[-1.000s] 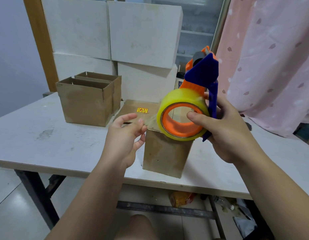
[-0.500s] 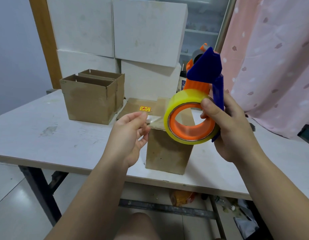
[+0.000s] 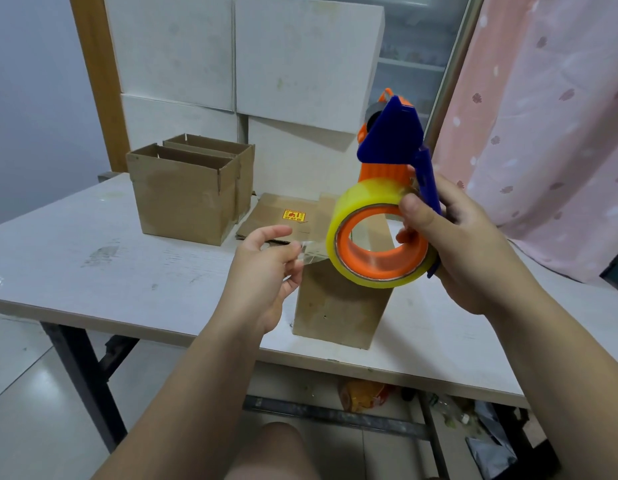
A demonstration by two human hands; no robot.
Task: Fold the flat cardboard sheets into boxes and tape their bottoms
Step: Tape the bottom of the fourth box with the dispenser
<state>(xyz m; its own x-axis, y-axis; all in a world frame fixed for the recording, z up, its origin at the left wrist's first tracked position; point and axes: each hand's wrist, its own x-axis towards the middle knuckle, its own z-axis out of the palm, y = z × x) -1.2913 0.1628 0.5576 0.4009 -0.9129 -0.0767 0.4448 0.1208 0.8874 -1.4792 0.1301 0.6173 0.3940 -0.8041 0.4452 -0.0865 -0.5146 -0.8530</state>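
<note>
The cardboard box [image 3: 338,306] is standing near the table's [image 3: 92,265] front edge, just below and behind both hands, and neither is touching it. Above it, the left hand [image 3: 262,271] is pinching the tape end [image 3: 312,252], drawing out a short clear strip that was barely lifted a moment ago. The right hand [image 3: 473,251] is gripping the tape dispenser [image 3: 394,154], thumb on its yellow roll [image 3: 345,216]. Taping is probably about to start. Farther back, flat sheets [image 3: 283,216] are lying beside two open boxes [image 3: 182,195].

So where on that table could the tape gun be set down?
Bare tabletop left of the near box, in front of the open boxes; also right of it, toward the curtain. Crowded behind, around the flat sheets.
</note>
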